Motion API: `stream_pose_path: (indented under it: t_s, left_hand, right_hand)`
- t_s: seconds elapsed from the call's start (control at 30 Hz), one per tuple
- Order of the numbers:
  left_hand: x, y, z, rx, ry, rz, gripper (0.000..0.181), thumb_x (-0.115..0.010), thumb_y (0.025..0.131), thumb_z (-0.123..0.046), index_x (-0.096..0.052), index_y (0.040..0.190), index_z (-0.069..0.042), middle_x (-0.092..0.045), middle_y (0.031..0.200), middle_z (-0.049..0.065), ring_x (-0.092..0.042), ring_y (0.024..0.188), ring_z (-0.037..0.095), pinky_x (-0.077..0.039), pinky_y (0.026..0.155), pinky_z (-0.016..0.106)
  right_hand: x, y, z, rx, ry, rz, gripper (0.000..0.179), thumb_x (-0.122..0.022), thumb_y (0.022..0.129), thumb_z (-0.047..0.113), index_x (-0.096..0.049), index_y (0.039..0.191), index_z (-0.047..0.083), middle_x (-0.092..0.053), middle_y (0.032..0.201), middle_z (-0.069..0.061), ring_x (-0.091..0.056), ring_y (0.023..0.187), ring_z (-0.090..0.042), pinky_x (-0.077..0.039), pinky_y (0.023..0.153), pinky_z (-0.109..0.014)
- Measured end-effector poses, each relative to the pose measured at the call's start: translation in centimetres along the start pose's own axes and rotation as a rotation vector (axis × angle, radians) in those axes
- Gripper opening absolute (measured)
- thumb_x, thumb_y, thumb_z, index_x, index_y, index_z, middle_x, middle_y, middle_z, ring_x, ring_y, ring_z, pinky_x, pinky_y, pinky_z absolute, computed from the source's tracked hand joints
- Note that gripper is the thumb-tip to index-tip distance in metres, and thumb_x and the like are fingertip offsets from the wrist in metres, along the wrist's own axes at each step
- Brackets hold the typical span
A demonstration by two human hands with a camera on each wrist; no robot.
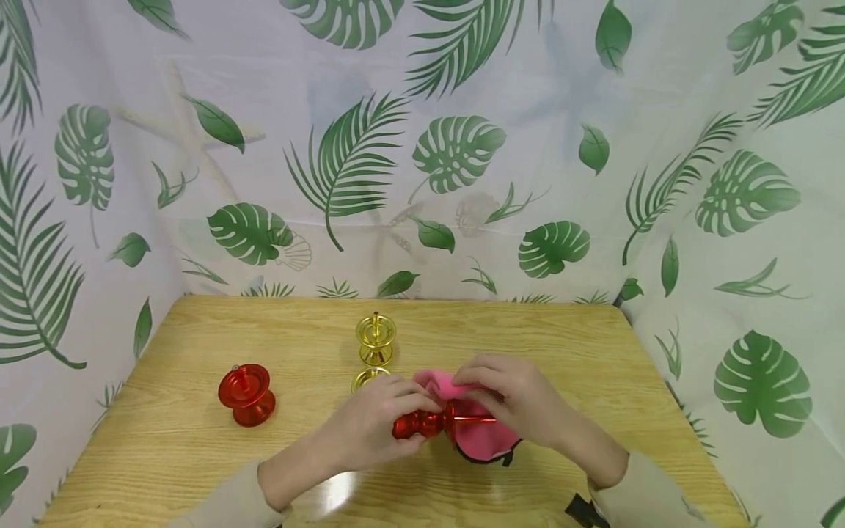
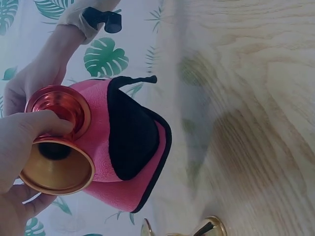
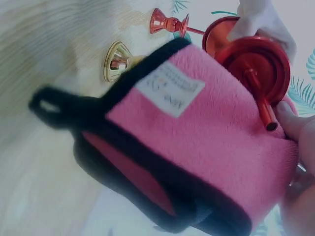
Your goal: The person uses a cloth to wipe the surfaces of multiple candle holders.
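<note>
My left hand [image 1: 376, 422] grips a shiny red metal candle holder [image 1: 432, 424], tipped on its side above the table. Its hollow base [image 2: 58, 167] faces the left wrist camera, and its dish with a central stem [image 3: 261, 73] shows in the right wrist view. A pink cloth [image 1: 487, 438] with black edging, a hanging loop and a white label [image 3: 170, 88] is pinched in my right hand [image 1: 511, 396]. The cloth lies against the dish's rim, the stem pointing over it. Part of the holder's middle is hidden behind my left fingers.
A second red candle holder [image 1: 246, 396] stands upright at the left of the wooden table [image 1: 310, 323]. Toward the back middle stands a gold holder [image 1: 376, 341], with another gold one [image 1: 370, 378] partly hidden behind my left hand. Leaf-printed curtains [image 1: 370, 183] enclose the table's back and sides.
</note>
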State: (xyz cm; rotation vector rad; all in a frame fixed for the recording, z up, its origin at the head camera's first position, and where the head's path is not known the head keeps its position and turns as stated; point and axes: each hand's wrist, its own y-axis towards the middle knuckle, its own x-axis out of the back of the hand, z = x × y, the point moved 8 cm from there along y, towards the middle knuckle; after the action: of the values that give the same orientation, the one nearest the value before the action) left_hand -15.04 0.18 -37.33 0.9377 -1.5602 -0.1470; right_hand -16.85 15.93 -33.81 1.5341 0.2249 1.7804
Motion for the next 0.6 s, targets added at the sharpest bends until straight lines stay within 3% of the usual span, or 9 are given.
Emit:
stream_pose_path:
  t_s: [0.07, 0.17, 0.27, 0.4, 0.6]
  left_hand:
    - [0.2, 0.1, 0.1, -0.005, -0.023, -0.006, 0.036, -0.091, 0.073, -0.012, -0.077, 0.106, -0.016, -0.077, 0.104, -0.002, -0.071, 0.097, 0.013, -0.058, 0.089, 0.027]
    - [0.7, 0.4, 0.4, 0.007, -0.045, 0.002, 0.035, -0.091, 0.072, -0.011, -0.077, 0.104, -0.015, -0.076, 0.101, -0.002, -0.071, 0.092, 0.012, -0.058, 0.085, 0.024]
    - [1.0, 0.8, 0.7, 0.032, -0.054, 0.032, 0.034, -0.091, 0.073, -0.011, -0.077, 0.104, -0.014, -0.076, 0.099, -0.001, -0.071, 0.089, 0.011, -0.058, 0.082, 0.022]
    - [1.2, 1.2, 1.0, 0.068, -0.075, 0.072, 0.032, -0.089, 0.074, -0.010, -0.077, 0.103, -0.013, -0.077, 0.098, -0.001, -0.070, 0.088, 0.011, -0.057, 0.080, 0.021]
    - [1.0, 1.3, 1.5, 0.135, -0.118, 0.139, 0.032, -0.088, 0.077, -0.011, -0.078, 0.107, -0.014, -0.078, 0.100, 0.000, -0.070, 0.090, 0.011, -0.057, 0.079, 0.019]
  right_hand:
    - [0.3, 0.0, 1.1, 0.088, -0.099, -0.042, 0.008, -0.071, 0.100, 0.010, -0.077, 0.104, 0.007, -0.077, 0.099, -0.003, -0.074, 0.086, -0.015, -0.062, 0.078, -0.022]
    - [0.6, 0.0, 2.5, 0.172, -0.217, -0.085, 0.033, -0.050, 0.110, 0.025, -0.078, 0.102, 0.007, -0.076, 0.098, -0.003, -0.074, 0.084, -0.015, -0.062, 0.073, -0.024]
    - [0.6, 0.0, 3.9, 0.227, -0.329, -0.111, 0.033, -0.048, 0.112, 0.019, -0.077, 0.102, 0.009, -0.075, 0.097, -0.002, -0.070, 0.079, -0.015, -0.061, 0.066, -0.024]
    - [0.3, -0.2, 5.5, 0.333, -0.456, -0.128, 0.028, -0.050, 0.110, 0.010, -0.077, 0.103, 0.008, -0.076, 0.097, -0.003, -0.070, 0.078, -0.017, -0.061, 0.066, -0.026]
    - [-0.5, -1.5, 6.8, 0.458, -0.574, -0.124, 0.032, -0.049, 0.111, 0.008, -0.080, 0.102, 0.007, -0.080, 0.098, -0.007, -0.074, 0.082, -0.018, -0.064, 0.069, -0.028]
